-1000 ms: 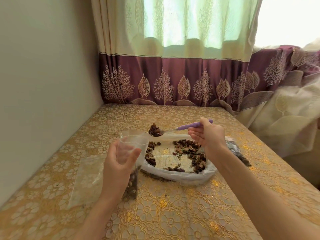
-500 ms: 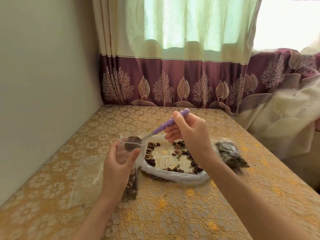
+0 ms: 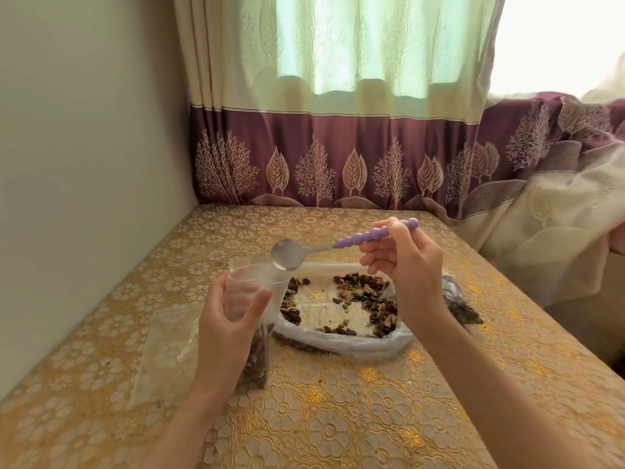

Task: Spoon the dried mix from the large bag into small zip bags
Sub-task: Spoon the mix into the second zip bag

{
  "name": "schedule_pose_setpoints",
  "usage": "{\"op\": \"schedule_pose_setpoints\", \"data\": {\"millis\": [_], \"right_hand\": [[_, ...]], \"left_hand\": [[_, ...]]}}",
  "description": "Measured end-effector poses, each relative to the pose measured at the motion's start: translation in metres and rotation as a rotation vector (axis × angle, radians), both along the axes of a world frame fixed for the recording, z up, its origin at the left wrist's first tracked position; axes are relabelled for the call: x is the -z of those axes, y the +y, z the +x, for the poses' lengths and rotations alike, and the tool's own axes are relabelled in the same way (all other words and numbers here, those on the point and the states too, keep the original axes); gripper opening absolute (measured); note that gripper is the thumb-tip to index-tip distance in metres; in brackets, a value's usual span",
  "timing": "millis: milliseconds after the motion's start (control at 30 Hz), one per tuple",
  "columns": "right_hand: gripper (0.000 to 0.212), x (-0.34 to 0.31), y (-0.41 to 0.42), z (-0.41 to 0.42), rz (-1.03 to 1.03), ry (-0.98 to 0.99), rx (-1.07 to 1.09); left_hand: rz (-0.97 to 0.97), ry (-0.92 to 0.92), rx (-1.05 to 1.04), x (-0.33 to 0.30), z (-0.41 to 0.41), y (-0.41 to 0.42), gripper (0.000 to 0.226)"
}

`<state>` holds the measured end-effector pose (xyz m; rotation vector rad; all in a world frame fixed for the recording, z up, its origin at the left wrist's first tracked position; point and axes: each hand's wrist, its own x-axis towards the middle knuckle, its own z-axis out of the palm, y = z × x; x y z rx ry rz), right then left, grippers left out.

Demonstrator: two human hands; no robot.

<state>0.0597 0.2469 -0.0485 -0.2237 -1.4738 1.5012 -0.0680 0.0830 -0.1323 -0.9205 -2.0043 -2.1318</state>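
While the left hand [image 3: 230, 319] grips the limp, slippery small bag [image 3: 252, 299] just below its mouth, the right hand [image 3: 402, 265] pinches the empty spoon [image 3: 287, 254] by its stiff purple handle.

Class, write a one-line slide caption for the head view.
Right hand holds an empty spoon above the small bag held by the left hand.
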Motion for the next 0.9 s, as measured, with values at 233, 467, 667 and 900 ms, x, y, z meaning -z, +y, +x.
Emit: {"op": "schedule_pose_setpoints", "data": {"millis": [233, 467, 667, 900], "right_hand": [[0.031, 0.037, 0.031, 0.020, -0.295, -0.100, 0.147], [0.033, 0.075, 0.034, 0.051, -0.085, -0.239, 0.385], [0.038, 0.080, 0.038, 0.066, -0.019, -0.267, 0.473], [0.035, 0.084, 0.037, 0.071, 0.037, -0.262, 0.540]], "left_hand": [[0.009, 0.023, 0.011, 0.002, 0.001, 0.000, 0.080], [0.025, 0.026, 0.030, -0.001, 0.005, 0.001, 0.077], [0.021, 0.044, 0.027, -0.001, 0.008, 0.001, 0.072], [0.011, 0.032, 0.034, -0.003, 0.011, 0.001, 0.081]]}}
